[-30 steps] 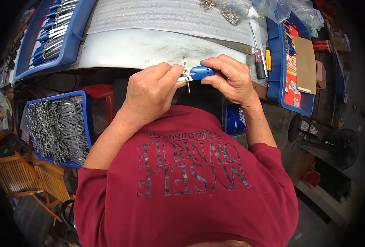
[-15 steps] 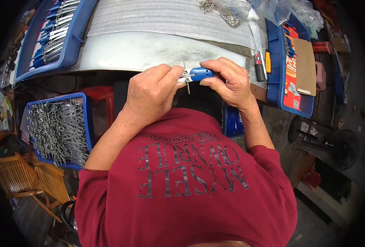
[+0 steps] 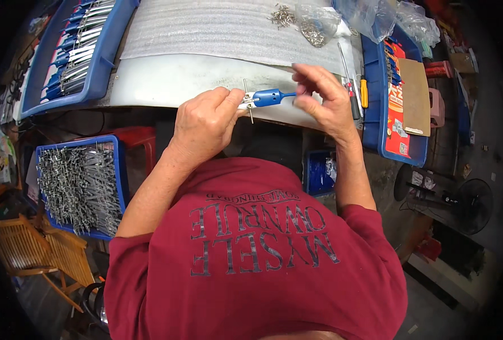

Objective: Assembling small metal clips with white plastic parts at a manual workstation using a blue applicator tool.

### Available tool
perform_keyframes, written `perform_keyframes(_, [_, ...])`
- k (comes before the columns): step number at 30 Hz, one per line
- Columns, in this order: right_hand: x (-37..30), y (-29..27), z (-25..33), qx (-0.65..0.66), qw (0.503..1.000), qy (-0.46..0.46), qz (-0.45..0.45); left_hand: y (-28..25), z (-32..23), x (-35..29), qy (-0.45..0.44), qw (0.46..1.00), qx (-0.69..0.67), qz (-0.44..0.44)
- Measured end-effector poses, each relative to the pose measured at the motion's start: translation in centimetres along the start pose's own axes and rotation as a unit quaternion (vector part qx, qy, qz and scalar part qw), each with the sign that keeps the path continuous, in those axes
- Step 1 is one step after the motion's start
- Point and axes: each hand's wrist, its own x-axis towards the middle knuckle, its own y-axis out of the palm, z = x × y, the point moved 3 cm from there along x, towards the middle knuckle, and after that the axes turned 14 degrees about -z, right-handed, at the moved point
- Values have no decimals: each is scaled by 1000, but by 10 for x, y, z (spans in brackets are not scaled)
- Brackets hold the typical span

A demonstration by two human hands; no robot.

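Note:
Over the front edge of the work table, my left hand (image 3: 205, 118) is closed on a blue-handled metal piece (image 3: 267, 97). Its silver end lies under the thumb and fingers, partly hidden, and a thin metal rod (image 3: 246, 85) stands out crosswise on both sides. The blue body has small holes and narrows to a slim blue tail pointing right. Beside that tail, my right hand (image 3: 326, 101) has its thumb and fingers spread, slightly blurred. Whether a fingertip touches the tail I cannot tell.
Similar blue-and-silver pieces fill a blue tray (image 3: 99, 85) at far left. Another blue crate (image 3: 43, 187) holds many metal parts. Small pins (image 3: 284, 17), a plastic bag (image 3: 319, 24) and screwdrivers (image 3: 364, 92) lie on the table. At right stands a blue bin (image 3: 376, 127) with cardboard.
My right hand has let go of the blue body and opened, moving right and uncovering the slim tail. The piece in my left hand has shifted slightly left.

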Motion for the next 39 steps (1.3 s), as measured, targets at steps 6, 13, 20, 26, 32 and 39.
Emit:
perform_keyframes(6, [28,-8,-33,-82,990,50,-100,15,25,6,-8,1000,27,0])
perform_keyframes(13, [73,-4,-62,-247,962,9,-115,23,35,9,14,997,76,-20])
perform_keyframes(20, [99,-6,-88,-352,934,-27,-65,24,37,7,7,997,74,-25])
perform_keyframes(26, [114,2,-92,-438,898,-44,23,24,39,9,5,997,71,-21])
perform_keyframes(32, [124,8,-97,-513,856,-22,55,24,39,8,-5,997,67,-24])
perform_keyframes(39, [99,8,-64,-334,942,41,-17,24,40,9,-13,998,58,-22])
